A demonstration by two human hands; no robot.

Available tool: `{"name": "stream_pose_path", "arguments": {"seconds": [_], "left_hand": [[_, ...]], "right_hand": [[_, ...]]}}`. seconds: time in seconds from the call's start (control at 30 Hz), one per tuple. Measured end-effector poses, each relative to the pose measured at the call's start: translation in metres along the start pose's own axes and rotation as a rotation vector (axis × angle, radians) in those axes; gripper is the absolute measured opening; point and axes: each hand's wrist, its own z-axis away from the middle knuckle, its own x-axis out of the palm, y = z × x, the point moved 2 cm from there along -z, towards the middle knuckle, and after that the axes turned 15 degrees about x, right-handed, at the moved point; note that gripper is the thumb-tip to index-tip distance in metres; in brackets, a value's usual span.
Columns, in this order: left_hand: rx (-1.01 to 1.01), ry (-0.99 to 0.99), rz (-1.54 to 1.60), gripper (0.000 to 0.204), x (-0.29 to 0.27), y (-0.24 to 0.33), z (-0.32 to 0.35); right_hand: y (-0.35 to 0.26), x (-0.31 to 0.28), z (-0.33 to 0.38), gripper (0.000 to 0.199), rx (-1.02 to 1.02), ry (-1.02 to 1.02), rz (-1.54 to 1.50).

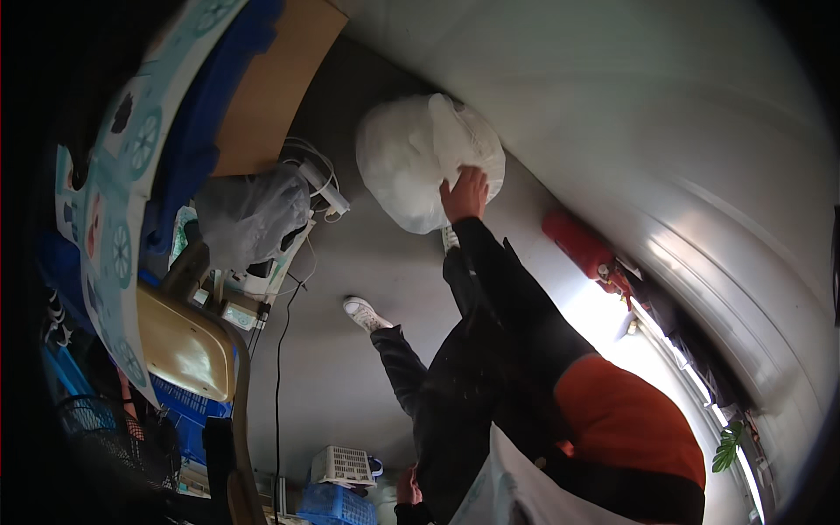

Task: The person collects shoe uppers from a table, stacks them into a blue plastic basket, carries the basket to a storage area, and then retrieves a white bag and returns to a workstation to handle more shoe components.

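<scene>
A big, rounded white plastic bag (398,162) stands on the floor by the wall, its contents hidden. My right hand (466,194) reaches out to its near right side. The fingers lie against the plastic with the thumb spread away, and I see no fold gripped in them. Low in the view, my left hand (408,486) hangs beside my leg. It is partly cut off by the dark sleeve, and its fingers are too unclear to read. Nothing shows in it.
A red fire extinguisher (577,245) lies along the right wall. To the left are a chair (188,350), a cardboard sheet (276,87), a clear plastic bag (254,219), a white power strip (324,188) and a black cable (279,376). White (343,464) and blue baskets (337,505) stand below.
</scene>
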Motion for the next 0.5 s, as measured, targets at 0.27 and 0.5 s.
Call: {"name": "stream_pose_path", "arguments": {"seconds": [0.27, 0.5], "left_hand": [[-0.058, -0.132, -0.031, 0.032, 0.001, -0.028, -0.038], [-0.130, -0.066, -0.034, 0.033, 0.028, -0.028, -0.007]], "right_hand": [[0.031, 0.001, -0.046, 0.068, 0.059, -0.284, 0.090], [0.006, -0.035, -0.039, 0.019, -0.370, -0.232, 0.231]]}}
